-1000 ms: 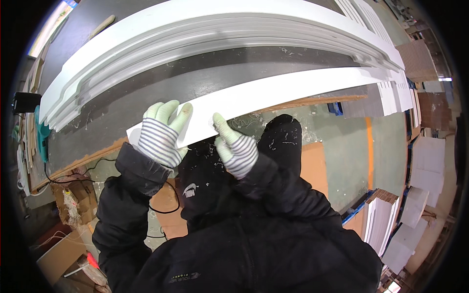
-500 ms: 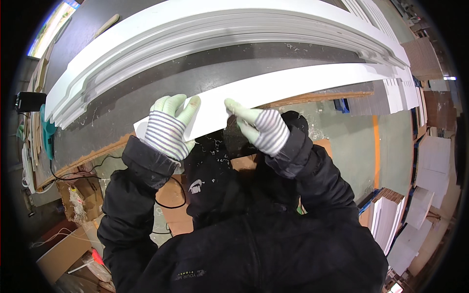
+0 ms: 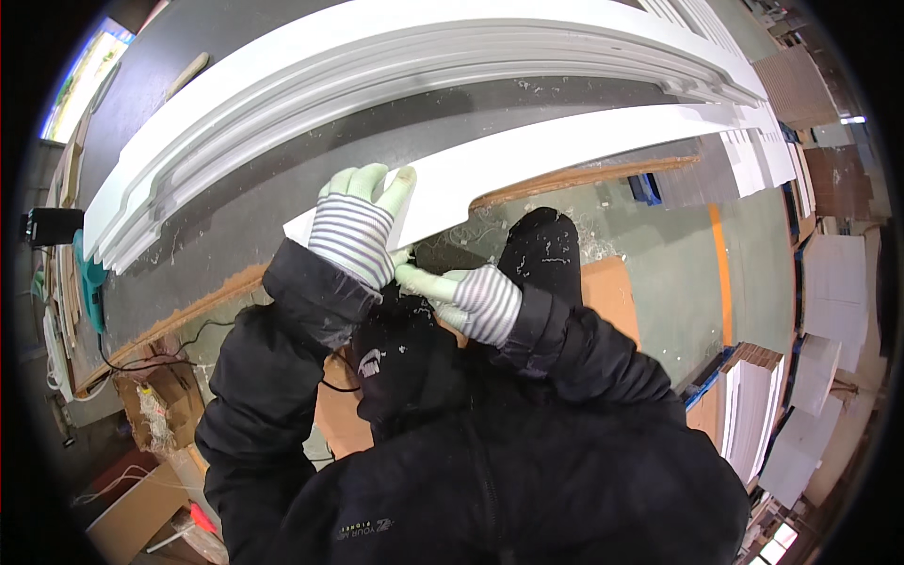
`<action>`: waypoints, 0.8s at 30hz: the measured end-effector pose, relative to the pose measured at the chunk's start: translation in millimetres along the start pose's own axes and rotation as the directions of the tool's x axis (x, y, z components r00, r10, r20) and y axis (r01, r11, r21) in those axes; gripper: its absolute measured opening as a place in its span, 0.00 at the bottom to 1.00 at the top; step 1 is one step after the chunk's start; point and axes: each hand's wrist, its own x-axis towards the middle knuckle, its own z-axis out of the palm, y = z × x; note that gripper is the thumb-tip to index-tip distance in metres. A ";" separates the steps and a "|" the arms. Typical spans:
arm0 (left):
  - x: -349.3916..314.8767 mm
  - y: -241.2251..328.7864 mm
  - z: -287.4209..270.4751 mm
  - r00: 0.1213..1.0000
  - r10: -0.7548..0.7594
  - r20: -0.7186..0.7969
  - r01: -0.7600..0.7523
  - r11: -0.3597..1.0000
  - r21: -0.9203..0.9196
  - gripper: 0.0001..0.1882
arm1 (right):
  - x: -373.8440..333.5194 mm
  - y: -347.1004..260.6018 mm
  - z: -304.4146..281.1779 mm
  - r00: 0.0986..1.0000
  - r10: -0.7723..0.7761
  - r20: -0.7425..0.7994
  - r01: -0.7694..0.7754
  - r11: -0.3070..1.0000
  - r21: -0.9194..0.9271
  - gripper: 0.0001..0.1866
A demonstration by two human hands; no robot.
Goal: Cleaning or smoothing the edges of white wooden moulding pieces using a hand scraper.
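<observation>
A long white panel (image 3: 527, 160) lies along the near side of the dark workbench, its notched near edge reaching past the bench. My left hand (image 3: 356, 221), in a pale green glove with a striped cuff, is closed around the panel's left end, thumb on the top face. Close beside it, just below the panel's near edge, is my gloved right hand (image 3: 471, 299). Its fingers are curled together and point toward my left hand. Whatever they may hold is hidden.
Several similar white panels (image 3: 424, 71) are stacked across the bench (image 3: 273, 202) behind. A teal tool (image 3: 91, 273) with a cord hangs at the bench's left end. Shavings lie on the floor. More panel stacks (image 3: 753, 414) stand at the right, cardboard boxes (image 3: 165, 405) at lower left.
My right hand has left the panel's notched edge and come left and nearer me, beside my left hand. My left hand keeps its hold on the panel's end. The view has shifted slightly.
</observation>
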 end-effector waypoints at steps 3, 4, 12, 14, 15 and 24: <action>-2.7 2.9 -10.4 0.999 0.015 0.030 -0.015 1.000 0.014 0.49 | -14.8 19.5 -0.4 0.861 0.121 -0.494 0.024 0.960 0.278 0.31; -16.9 -7.3 -10.8 0.999 0.005 0.039 -0.007 0.998 0.055 0.50 | -20.5 24.1 -0.6 0.840 0.307 -0.447 -0.099 0.897 0.431 0.30; -29.0 -25.5 8.3 0.994 0.074 -0.078 -0.067 0.994 0.084 0.41 | 17.4 19.0 45.6 0.898 0.287 -0.332 -0.268 0.958 0.105 0.25; -30.2 -27.0 12.3 0.987 0.100 -0.127 -0.089 0.992 0.084 0.39 | 20.5 -3.8 70.4 0.951 0.196 -0.241 -0.205 0.979 -0.011 0.22; -33.3 -30.6 10.1 0.991 0.103 -0.081 -0.096 0.992 0.080 0.43 | 17.5 0.8 88.4 0.944 -0.082 -0.319 0.025 0.984 -0.178 0.20; -53.4 -89.8 -11.1 0.933 0.348 -0.098 -0.347 0.938 0.018 0.31 | 11.0 43.8 49.8 0.832 0.258 -0.490 -0.173 0.962 0.213 0.22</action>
